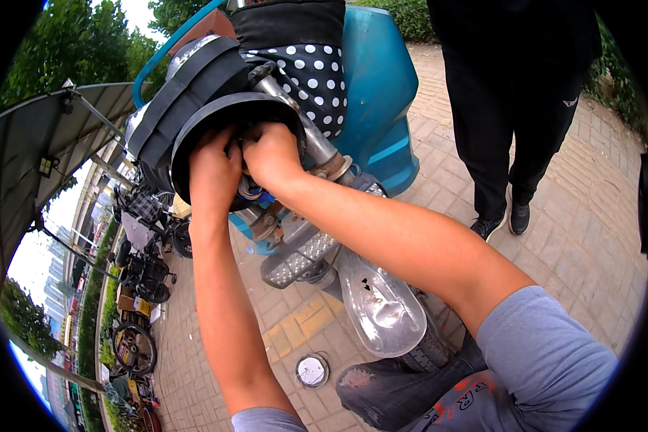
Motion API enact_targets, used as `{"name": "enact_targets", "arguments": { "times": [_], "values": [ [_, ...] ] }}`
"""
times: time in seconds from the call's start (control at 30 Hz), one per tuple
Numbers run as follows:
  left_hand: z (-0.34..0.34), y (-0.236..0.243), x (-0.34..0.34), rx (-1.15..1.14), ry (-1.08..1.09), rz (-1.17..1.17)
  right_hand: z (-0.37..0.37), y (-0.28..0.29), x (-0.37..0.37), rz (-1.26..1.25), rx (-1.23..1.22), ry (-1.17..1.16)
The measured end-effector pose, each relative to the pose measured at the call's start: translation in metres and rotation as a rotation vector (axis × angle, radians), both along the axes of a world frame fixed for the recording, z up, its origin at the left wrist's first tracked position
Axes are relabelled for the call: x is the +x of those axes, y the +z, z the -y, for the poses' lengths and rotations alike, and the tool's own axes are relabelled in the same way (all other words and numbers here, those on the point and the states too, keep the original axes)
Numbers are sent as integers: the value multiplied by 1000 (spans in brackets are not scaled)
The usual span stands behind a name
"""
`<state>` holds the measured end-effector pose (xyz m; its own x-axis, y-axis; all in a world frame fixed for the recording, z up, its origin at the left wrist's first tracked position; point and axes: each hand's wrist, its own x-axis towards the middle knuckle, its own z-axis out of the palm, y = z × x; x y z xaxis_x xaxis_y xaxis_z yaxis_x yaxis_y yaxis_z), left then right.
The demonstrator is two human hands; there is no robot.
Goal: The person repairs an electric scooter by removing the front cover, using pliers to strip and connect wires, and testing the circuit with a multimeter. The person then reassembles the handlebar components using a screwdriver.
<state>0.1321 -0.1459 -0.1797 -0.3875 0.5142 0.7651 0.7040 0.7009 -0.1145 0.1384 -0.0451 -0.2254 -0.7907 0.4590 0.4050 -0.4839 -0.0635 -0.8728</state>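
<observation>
Both my hands reach into a round black headlight housing (186,133) on the front of a teal vehicle. Inside its left part is my left hand (214,162), fingers curled into the shadow. Close beside it, my right hand (272,155) is closed, its knuckles bent and fingertips hidden. What either hand pinches is too dark to make out. Blue and pale wires (255,193) show just below my right hand, at the housing's lower edge. A metal fork tube (317,144) runs along the housing's right side.
Below the housing are a front wheel (421,351) and a scuffed, clear-looking mudguard (385,309). A small round dish-like thing (312,371) lies on the paving. At right stands a person in black trousers (493,108). Parked bikes (144,266) and boxes line the left.
</observation>
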Motion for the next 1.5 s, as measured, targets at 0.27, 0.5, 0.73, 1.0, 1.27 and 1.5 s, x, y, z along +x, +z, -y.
{"name": "enact_targets", "arguments": {
  "times": [0.27, 0.5, 0.73, 1.0, 1.27, 1.5],
  "values": [
    [-7, 10, 9, -56, 119, 121, -1, -1, -1, 24, -34, 33],
    [-5, 2, 2, 36, 37, 80, -1, -2, 0, -6, -51, 32],
    [-2, 0, 2, 81, -5, 135, -4, -1, 6, -16, -53, 48],
    [-2, 1, 2, 80, -8, 117, 0, -3, 10, -105, -21, -38],
    [-3, 3, 6, 81, 27, 139, 3, -5, 9, -161, -54, -72],
    [-3, 6, 2, -15, -82, 60, 4, -6, 6, -134, -73, -46]
  ]
}}
